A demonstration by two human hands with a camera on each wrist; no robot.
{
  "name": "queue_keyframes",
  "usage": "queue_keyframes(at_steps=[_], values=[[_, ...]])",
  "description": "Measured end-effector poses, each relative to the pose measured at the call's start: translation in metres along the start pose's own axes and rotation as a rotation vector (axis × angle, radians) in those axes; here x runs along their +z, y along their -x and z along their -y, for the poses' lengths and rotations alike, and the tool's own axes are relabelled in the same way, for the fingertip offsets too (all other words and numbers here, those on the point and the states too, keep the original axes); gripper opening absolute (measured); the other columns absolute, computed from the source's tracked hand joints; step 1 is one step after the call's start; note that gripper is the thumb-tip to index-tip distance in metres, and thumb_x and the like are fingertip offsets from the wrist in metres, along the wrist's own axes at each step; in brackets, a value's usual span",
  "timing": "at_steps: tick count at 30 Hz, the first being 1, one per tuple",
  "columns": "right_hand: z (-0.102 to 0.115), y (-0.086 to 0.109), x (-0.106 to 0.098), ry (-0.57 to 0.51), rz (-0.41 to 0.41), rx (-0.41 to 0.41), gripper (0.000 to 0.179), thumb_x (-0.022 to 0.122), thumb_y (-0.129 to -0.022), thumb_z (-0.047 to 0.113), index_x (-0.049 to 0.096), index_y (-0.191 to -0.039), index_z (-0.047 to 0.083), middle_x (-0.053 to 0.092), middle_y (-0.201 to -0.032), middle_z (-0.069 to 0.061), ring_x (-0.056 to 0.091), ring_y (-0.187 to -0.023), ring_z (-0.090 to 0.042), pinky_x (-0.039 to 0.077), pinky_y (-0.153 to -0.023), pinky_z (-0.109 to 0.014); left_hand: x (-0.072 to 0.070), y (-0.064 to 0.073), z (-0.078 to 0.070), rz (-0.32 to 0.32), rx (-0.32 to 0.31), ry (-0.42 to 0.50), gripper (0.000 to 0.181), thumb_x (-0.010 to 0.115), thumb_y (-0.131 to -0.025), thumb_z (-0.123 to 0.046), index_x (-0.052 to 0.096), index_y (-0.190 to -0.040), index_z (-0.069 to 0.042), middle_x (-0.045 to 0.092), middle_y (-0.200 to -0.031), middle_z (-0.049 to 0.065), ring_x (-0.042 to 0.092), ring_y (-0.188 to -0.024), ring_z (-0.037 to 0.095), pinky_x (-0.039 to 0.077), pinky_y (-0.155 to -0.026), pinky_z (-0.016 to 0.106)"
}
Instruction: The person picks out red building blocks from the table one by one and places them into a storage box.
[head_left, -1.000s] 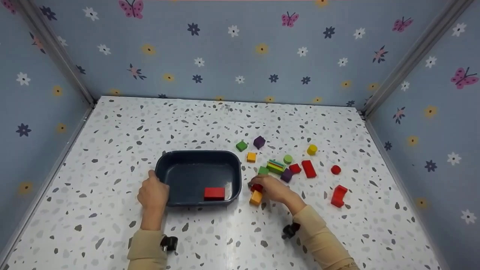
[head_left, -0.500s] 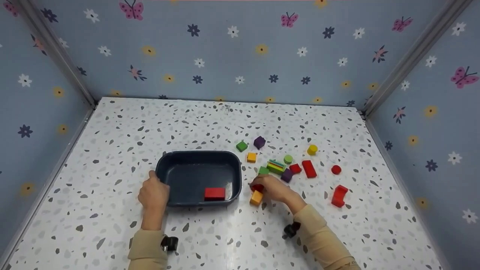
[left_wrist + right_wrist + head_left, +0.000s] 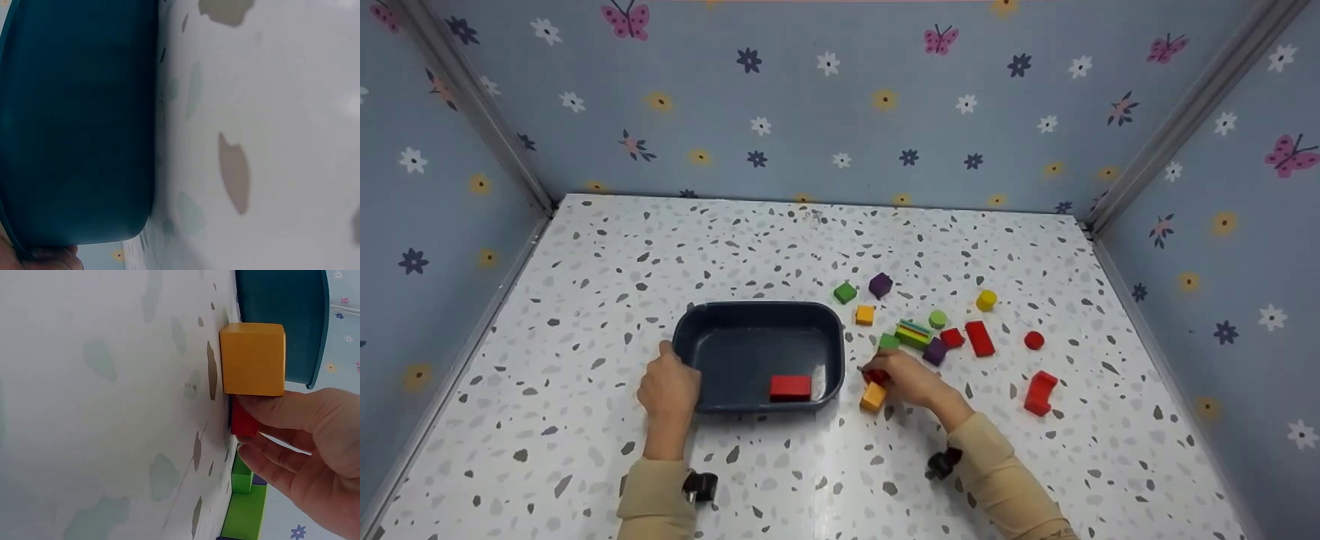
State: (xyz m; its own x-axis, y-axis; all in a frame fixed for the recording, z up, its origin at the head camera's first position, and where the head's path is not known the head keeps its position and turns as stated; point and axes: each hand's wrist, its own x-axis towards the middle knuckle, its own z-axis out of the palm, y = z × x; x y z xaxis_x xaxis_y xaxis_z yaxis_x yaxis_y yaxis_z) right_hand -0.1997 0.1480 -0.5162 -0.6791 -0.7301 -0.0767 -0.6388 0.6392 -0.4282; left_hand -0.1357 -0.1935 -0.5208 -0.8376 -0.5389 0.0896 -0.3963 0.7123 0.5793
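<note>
A dark blue tray (image 3: pixel 757 409) stands on the speckled table with a red block (image 3: pixel 790 388) lying inside near its front right. My left hand (image 3: pixel 668 382) grips the tray's left rim; in the left wrist view its fingers (image 3: pixel 53 257) curl under the edge. Right of the tray, my right hand (image 3: pixel 906 376) pinches a small red block (image 3: pixel 243 417) between thumb and fingers, low at the table. Right at the thumb sits an orange block (image 3: pixel 253 360), nearer the person than the red one.
Beyond my right hand lie green, purple, orange and red blocks, including a striped green block (image 3: pixel 913 334). Farther right are a yellow cylinder (image 3: pixel 986 301), a red round piece (image 3: pixel 1034 340) and a red arch-shaped block (image 3: pixel 1041 393). Patterned walls (image 3: pixel 840 105) enclose the table.
Both hands and the blocks stay almost exactly where they were. The whole head view has shifted very slightly.
</note>
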Motion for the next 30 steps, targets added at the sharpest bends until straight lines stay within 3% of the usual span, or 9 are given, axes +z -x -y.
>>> queue_keyframes(at_steps=[23,30], values=[[0.022,-0.001,-0.012,0.048,-0.121,-0.013,0.03,0.067,-0.077,0.009,0.062,-0.106,0.003,0.057,-0.096,-0.007,0.053,-0.086,-0.016,0.044,-0.077,-0.029,-0.001,-0.001,0.001,0.038,-0.007,0.008,0.024,0.046,-0.075,0.0,0.046,-0.099,0.002,0.056,-0.079,0.033,0.055,-0.067,0.049,0.038,-0.049,0.053],[0.034,-0.002,-0.017,0.006,-0.158,-0.011,0.031,0.066,-0.078,0.008,0.061,-0.108,0.003,0.057,-0.096,-0.007,0.052,-0.086,-0.017,0.044,-0.079,-0.03,-0.001,-0.001,0.001,0.034,-0.004,0.005,0.024,0.047,-0.075,-0.001,0.046,-0.098,0.002,0.056,-0.079,0.034,0.055,-0.067,0.049,0.038,-0.049,0.053]])
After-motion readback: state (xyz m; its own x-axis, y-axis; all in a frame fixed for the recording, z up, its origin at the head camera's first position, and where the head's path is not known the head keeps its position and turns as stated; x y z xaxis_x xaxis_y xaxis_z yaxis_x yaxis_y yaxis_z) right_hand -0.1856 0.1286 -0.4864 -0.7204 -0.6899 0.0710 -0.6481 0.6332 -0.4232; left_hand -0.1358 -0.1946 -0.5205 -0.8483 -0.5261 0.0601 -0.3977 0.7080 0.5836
